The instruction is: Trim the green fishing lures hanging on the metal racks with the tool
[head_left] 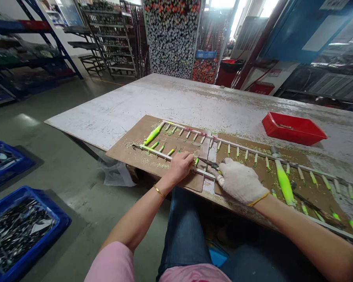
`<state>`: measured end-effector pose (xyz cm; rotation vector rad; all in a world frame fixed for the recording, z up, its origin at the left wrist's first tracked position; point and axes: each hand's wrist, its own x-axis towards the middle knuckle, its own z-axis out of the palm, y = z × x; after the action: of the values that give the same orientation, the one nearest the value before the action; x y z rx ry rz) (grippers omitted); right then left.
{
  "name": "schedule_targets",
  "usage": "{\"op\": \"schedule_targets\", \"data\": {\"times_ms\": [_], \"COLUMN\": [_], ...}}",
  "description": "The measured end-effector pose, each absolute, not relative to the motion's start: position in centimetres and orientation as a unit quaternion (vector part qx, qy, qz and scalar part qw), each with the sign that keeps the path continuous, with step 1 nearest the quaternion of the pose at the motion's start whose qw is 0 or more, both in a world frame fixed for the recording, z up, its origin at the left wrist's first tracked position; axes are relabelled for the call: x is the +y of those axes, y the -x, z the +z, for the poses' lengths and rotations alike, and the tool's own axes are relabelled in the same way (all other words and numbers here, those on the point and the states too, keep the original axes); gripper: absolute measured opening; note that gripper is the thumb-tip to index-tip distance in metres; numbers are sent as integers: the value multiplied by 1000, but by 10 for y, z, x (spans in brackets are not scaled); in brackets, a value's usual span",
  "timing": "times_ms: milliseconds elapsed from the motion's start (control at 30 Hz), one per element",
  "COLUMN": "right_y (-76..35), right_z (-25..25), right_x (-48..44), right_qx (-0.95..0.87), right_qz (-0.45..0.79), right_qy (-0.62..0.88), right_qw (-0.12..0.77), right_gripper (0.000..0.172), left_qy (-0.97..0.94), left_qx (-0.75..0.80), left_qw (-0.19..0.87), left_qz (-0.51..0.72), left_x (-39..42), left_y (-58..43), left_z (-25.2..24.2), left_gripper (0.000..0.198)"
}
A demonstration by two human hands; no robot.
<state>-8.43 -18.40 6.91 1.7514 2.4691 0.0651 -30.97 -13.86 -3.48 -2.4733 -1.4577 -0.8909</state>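
Note:
My bare left hand [181, 165] has its fingers pinched at the near metal bar [157, 152], beside a small yellow-green piece [196, 161]; what lies between the fingertips is hidden. In its white glove, my right hand [241, 181] grips dark pliers [209, 163], their slim jaws pointing left toward my left fingertips. Small pale pieces with green tips and hooks [229, 150] hang in a row from the far bar [238, 145]. A larger fluorescent yellow piece [154, 134] joins the two bars at the left. Another large yellow piece [284, 181] lies right of my glove.
Brown cardboard [126, 150] under the bars is strewn with yellow-green crumbs on the white table [120, 105]. A red tray [294, 129] stands at the right. Blue crates [51, 207] sit on the floor at left. Loaded racks [114, 43] line the back.

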Motion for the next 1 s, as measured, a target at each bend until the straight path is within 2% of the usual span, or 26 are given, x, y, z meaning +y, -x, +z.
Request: {"op": "schedule_targets", "data": {"times_ms": [67,200,267,367,467,567,733,833,1000], "right_y": [88,84,79,72,69,65,56,56,61], "right_z": [69,56,50,48,53,52,37,30,35], "right_x": [-190,-188,-181,-173,-175,-179,-176,-177,-182], "right_qx": [821,818,801,785,818,834,762,745,756], "right_qz": [-7,-215,-206,-122,-96,-181,-367,-391,-394], "right_qy": [-571,-531,-560,-606,-566,-517,-516,-518,-504], "right_qw": [25,-45,-51,-37,-30,-67,-135,-152,-140], "right_gripper": [31,43,41,34,30,31,49,51,44], "left_qy": [814,810,812,814,804,794,793,792,799], "left_qx": [-493,-498,-496,-493,-500,-507,-503,-496,-489], "left_qw": [74,74,71,74,82,84,88,100,99], "left_qz": [-299,-301,-299,-298,-312,-324,-333,-343,-336], "left_x": [-138,-140,-141,-142,-142,-142,-142,-141,-141], "left_y": [310,311,311,311,310,310,311,311,312], "left_z": [-35,-35,-35,-34,-35,-36,-39,-39,-38], "left_gripper": [15,14,16,18,17,16,16,16,16]}}
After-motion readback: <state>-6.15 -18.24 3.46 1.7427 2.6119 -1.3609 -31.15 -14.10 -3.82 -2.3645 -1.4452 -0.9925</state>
